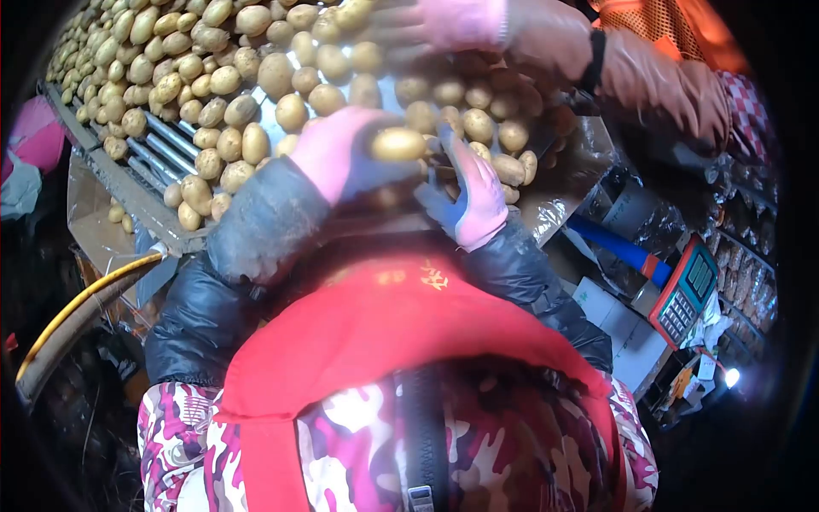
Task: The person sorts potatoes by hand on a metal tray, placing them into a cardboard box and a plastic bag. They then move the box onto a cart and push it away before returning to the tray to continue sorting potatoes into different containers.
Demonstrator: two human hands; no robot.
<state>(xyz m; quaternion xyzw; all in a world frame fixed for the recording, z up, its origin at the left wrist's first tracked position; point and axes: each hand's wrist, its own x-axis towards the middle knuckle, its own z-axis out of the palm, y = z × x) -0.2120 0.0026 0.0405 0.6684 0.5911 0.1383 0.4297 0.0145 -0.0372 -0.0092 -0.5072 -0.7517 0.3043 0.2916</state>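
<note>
Gripped in the left hand is a potato near the tabletop's near edge; its glove's fingers close about it, though blur hides just how. The right hand has its fingers parted, just right of that potato, with nothing clear between them; whether they touch the potatoes beyond, I can't tell.

A good hold here is light and round the potato's middle, fingertips not digging in, the potato low over the tabletop so a slip bruises nothing. Turning it slowly would show every side.

Potatoes crowd the tabletop's far left corner, with bare rollers by the left edge. Across the far edge reaches a co-worker's hand, blurred and close enough to get in the way. Off the right edge stands a scale, well apart.
</note>
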